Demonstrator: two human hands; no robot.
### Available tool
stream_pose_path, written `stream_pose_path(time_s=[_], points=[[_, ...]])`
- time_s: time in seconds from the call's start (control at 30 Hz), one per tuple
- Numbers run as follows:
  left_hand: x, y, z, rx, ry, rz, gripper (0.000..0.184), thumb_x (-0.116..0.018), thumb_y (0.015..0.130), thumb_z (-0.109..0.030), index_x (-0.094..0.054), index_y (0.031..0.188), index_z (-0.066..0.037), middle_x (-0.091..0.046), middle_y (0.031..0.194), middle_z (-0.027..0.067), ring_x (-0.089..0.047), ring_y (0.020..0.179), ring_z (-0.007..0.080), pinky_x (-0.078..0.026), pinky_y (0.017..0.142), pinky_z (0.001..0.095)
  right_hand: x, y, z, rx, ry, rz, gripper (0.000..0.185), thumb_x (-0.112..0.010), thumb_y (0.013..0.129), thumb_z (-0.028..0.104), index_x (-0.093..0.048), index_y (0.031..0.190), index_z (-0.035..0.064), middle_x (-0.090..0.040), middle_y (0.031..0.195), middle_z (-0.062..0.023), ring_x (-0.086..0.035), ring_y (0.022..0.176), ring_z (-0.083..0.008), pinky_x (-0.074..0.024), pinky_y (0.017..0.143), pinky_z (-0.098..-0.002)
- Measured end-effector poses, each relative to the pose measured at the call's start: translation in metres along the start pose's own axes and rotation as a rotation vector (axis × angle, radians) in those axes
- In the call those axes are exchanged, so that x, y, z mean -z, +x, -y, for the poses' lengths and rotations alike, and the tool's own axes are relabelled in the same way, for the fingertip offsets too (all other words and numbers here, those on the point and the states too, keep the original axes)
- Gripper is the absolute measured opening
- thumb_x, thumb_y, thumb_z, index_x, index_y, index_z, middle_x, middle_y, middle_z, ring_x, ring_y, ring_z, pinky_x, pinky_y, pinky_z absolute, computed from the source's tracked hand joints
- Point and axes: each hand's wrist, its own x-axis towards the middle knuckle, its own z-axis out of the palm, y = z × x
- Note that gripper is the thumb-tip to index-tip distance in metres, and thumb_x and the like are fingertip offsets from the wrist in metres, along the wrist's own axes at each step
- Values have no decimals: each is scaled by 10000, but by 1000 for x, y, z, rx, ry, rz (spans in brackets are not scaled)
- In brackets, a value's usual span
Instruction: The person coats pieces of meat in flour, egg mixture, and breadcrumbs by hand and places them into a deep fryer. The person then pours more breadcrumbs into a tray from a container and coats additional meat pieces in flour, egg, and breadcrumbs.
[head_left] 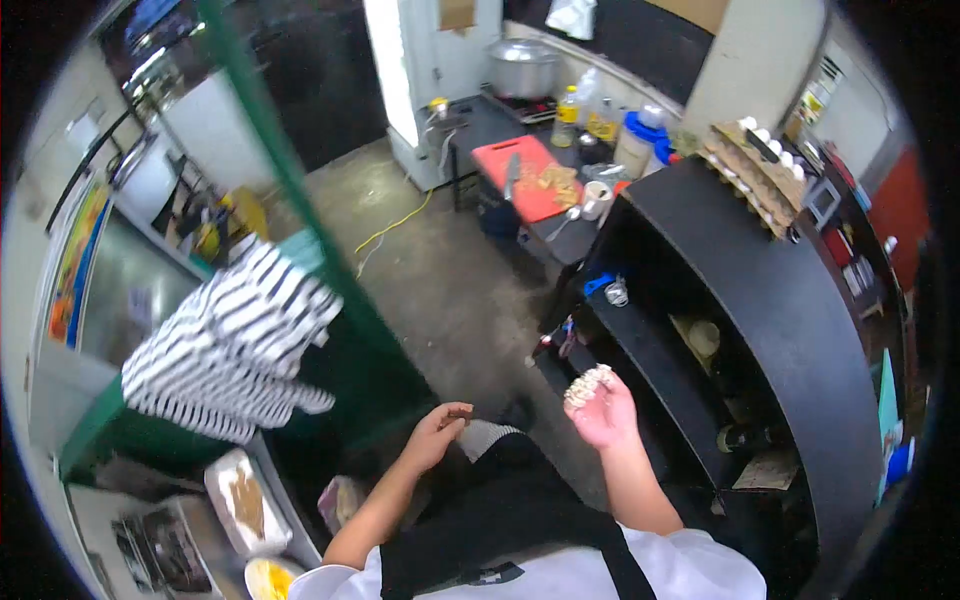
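Observation:
My right hand (608,415) is raised palm up over the floor, in front of the black shelf unit. A pale, lumpy, ring-like bundle (587,387) rests on its fingers, which are curled around it; what it is made of is too small to tell. My left hand (439,432) hangs in front of the black apron (500,510), with its fingers bent and the thumb near them. Whether anything lies between those fingers is hidden.
A red cutting board (497,155) with a knife and pale food pieces lies on a dark table. At right stands a curved black shelf unit (740,240) with egg trays (750,180). A striped cloth (225,335) drapes over a green partition (375,370). Trays stand at lower left.

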Motion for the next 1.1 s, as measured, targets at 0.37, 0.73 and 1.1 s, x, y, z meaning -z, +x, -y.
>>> stream_pose_path(time_s=[0.37,0.73,1.1], points=[[-80,296,-89,-47,36,-62,148,-584,907,-92,-566,1053,-79,-588,947,1,-550,808,100,-448,701,247,-113,-37,216,596,-14,271,237,-429,980,290,-534,864,112,-495,761,-36,-461,707,-178,-409,638,-335],[-137,577,-227,-942,921,-144,298,-659,763,-100,-648,1059,-63,-540,1121,208,-560,1072,368,-457,937,418,-88,-39,270,1064,152,109,216,-465,981,221,-561,924,36,-529,796,-65,-501,737,-174,-464,687,-334],[-296,905,-373,-1031,1293,18,450,-547,788,-113,-612,1231,-166,-363,1439,239,-484,1224,413,-431,992,499,-136,57,229,1598,230,-222,257,-415,1020,245,-496,858,63,-446,773,-41,-408,685,-158,-410,653,-324]])
